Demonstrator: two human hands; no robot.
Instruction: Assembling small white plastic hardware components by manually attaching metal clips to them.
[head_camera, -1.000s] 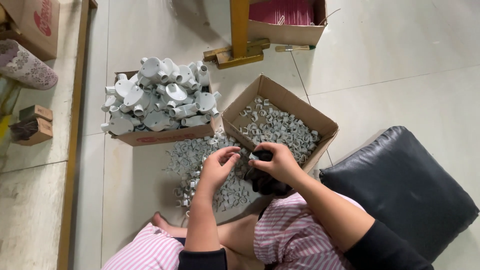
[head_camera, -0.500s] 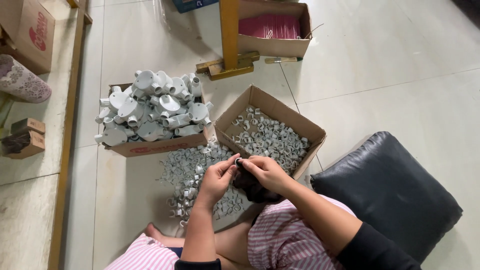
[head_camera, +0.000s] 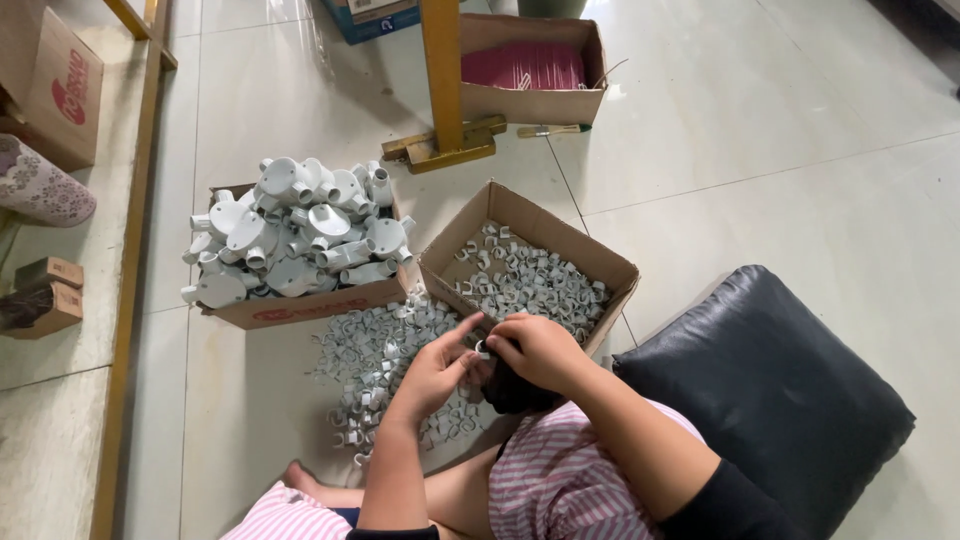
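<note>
My left hand (head_camera: 437, 368) and my right hand (head_camera: 537, 349) meet over my lap, fingertips together on a small grey plastic clip (head_camera: 482, 349). Just beyond them lies a loose pile of the same grey clips (head_camera: 375, 355) on the tiled floor. An open cardboard box of grey clips (head_camera: 525, 275) stands right behind my right hand. Further left a second cardboard box (head_camera: 300, 305) is heaped with white round junction boxes (head_camera: 295, 225). A dark object sits under my hands, partly hidden.
A black cushion (head_camera: 775, 385) lies at my right. A yellow metal post and its base (head_camera: 443, 95) stand behind the boxes, beside a carton of pink items (head_camera: 530, 70) and a small brush (head_camera: 548, 131). A yellow rail (head_camera: 135, 230) and small blocks (head_camera: 45, 290) are at left.
The view has shifted so the boxes sit a little higher and further left. My two hands have stayed together over my lap, working on a small clip.
</note>
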